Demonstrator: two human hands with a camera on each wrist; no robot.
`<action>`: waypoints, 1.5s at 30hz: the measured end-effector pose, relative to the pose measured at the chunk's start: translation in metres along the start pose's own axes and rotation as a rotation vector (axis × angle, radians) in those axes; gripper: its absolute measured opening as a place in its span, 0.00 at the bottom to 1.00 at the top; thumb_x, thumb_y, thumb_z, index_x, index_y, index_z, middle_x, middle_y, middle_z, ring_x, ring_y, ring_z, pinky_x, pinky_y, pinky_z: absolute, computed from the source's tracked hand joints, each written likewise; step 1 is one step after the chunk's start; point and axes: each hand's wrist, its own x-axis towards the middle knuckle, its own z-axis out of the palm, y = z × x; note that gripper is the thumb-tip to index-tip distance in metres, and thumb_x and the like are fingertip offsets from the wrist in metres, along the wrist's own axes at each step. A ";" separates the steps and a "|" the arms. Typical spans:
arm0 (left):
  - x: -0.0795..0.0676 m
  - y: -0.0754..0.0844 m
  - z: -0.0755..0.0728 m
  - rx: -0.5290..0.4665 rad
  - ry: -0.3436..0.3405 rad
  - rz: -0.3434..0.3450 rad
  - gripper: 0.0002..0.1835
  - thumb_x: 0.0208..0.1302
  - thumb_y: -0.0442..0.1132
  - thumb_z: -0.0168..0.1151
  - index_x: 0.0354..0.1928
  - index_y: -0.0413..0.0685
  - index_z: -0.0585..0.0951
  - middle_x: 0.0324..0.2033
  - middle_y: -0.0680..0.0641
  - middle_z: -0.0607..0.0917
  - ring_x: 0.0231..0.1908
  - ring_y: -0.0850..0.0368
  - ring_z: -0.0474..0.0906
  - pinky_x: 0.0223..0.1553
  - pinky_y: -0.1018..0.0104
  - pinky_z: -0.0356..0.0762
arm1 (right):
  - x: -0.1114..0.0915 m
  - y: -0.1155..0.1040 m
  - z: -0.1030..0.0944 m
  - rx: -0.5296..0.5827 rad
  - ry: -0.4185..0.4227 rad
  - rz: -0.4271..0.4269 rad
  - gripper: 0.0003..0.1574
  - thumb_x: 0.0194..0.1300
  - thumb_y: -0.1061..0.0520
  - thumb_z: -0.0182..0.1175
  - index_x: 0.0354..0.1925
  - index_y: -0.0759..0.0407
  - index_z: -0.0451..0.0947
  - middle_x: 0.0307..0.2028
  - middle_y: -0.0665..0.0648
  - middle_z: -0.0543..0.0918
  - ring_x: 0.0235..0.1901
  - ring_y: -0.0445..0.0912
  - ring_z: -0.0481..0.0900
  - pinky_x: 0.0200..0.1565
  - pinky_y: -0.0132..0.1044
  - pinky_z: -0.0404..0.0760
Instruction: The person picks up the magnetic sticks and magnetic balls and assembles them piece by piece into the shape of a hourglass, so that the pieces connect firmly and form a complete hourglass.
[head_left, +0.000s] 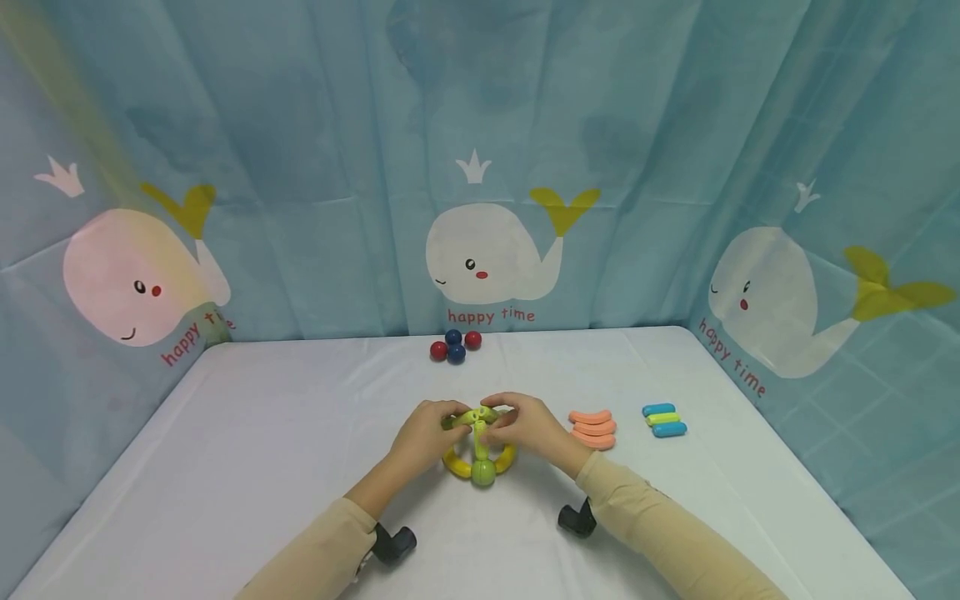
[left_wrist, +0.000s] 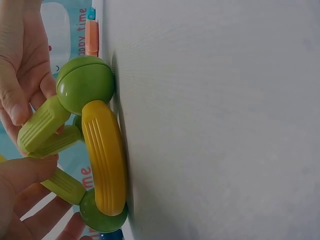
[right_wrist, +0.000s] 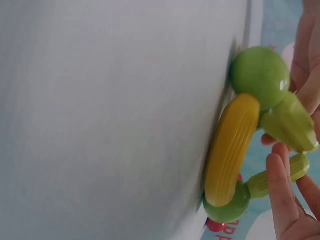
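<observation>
Between the hands stands a toy frame of balls and sticks. Curved yellow sticks (left_wrist: 107, 157) lie low, joined to green balls (head_left: 483, 472). Short light green sticks (head_left: 481, 440) lean up from the balls and meet at the top, like a small tent. My left hand (head_left: 427, 435) pinches a light green stick (left_wrist: 63, 185) near its upper end, on the left. From the right, my right hand (head_left: 530, 427) grips another light green stick (right_wrist: 277, 177) near the top, its thumb by the front stick. The rear of the frame is partly hidden by the fingers.
Red and dark blue balls (head_left: 456, 353) sit together at the back of the white table (head_left: 300, 433). Right of my right hand lie three orange curved sticks (head_left: 594, 429), and farther right two blue sticks (head_left: 669, 429) with a light green stick (head_left: 663, 419) between them.
</observation>
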 end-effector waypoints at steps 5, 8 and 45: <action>0.000 -0.001 0.001 0.009 0.004 0.002 0.13 0.62 0.42 0.69 0.49 0.51 0.86 0.47 0.50 0.88 0.49 0.51 0.78 0.57 0.49 0.78 | -0.002 -0.002 0.002 0.051 -0.025 0.013 0.38 0.54 0.58 0.75 0.63 0.61 0.74 0.33 0.56 0.89 0.33 0.39 0.85 0.41 0.32 0.83; 0.000 -0.001 0.000 0.010 0.002 0.000 0.13 0.62 0.42 0.69 0.49 0.51 0.86 0.47 0.51 0.88 0.48 0.52 0.78 0.56 0.49 0.79 | -0.002 -0.001 0.003 0.060 -0.020 0.006 0.37 0.55 0.58 0.74 0.62 0.61 0.75 0.33 0.55 0.88 0.33 0.39 0.84 0.41 0.32 0.83; 0.013 -0.025 -0.017 -0.146 -0.218 -0.145 0.25 0.60 0.39 0.66 0.61 0.51 0.79 0.60 0.45 0.80 0.60 0.45 0.75 0.58 0.45 0.78 | -0.002 0.013 -0.013 -0.012 0.091 0.189 0.30 0.54 0.58 0.74 0.56 0.59 0.80 0.50 0.56 0.84 0.45 0.45 0.81 0.42 0.37 0.83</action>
